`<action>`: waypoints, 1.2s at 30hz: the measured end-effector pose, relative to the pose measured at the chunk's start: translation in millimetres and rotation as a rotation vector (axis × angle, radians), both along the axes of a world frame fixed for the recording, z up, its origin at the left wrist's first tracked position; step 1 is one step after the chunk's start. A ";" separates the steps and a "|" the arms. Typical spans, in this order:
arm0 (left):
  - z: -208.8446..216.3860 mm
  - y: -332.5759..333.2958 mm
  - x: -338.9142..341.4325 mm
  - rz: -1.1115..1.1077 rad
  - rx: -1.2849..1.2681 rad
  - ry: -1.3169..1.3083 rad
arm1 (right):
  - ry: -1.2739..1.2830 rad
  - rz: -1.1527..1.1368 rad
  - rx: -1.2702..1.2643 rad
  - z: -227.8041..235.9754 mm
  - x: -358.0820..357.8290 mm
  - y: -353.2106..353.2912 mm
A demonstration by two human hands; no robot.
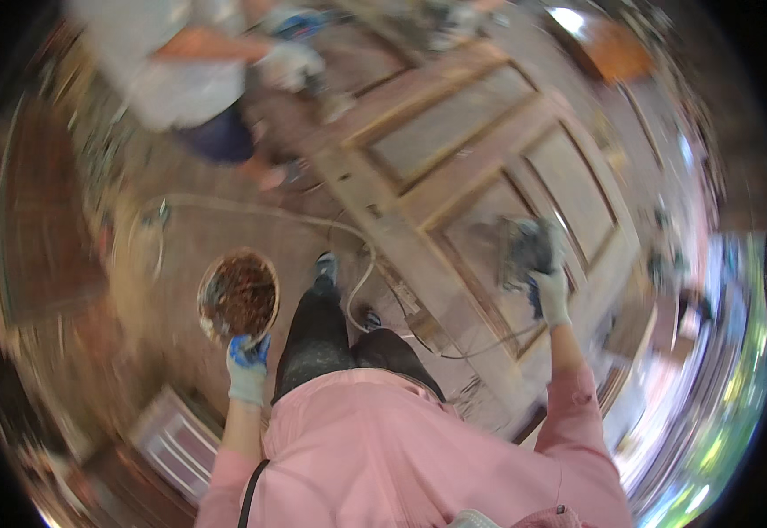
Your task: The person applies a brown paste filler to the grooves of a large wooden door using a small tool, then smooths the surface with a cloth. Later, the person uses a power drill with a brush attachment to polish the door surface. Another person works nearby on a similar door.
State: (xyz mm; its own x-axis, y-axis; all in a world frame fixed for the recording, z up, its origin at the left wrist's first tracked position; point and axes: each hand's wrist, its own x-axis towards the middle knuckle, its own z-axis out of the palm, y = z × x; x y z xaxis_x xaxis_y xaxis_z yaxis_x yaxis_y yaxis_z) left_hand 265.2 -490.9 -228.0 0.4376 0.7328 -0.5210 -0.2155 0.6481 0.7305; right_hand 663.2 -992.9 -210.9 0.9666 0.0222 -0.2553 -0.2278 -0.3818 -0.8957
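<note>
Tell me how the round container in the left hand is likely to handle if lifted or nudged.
The round container will probably tip away from the left hand, which grips only its near edge. Its reddish-brown contents could spill if it tilts, since the top is open. The rim looks circular, so it might roll if laid sideways.

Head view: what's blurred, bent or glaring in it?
Head view: motion-like blur smears the co-worker's glove and the panelled door; head view: fisheye distortion bows the door's right edge; head view: a white glare patch sits at upper right.
</note>
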 end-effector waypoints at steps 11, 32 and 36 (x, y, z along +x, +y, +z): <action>-130.6 -119.0 -93.6 0.609 -0.404 -0.233 | 0.301 0.053 0.065 -31.3 27.6 -22.0; -320.2 -98.2 -224.6 1.017 -0.628 0.072 | 0.449 -0.069 -0.476 1.5 18.0 -8.7; -412.5 -57.5 -272.0 1.087 -0.587 0.169 | 0.327 -0.010 -0.596 0.9 -2.1 41.8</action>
State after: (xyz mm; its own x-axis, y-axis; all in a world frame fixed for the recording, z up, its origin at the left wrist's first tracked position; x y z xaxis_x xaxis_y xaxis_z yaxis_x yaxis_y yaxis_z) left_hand -6.8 -548.3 -640.4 -0.3531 0.3103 -0.8826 -0.7759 0.4300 0.4616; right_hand 661.1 -951.2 -210.0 0.8371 -0.2211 -0.5003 -0.4570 -0.7853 -0.4176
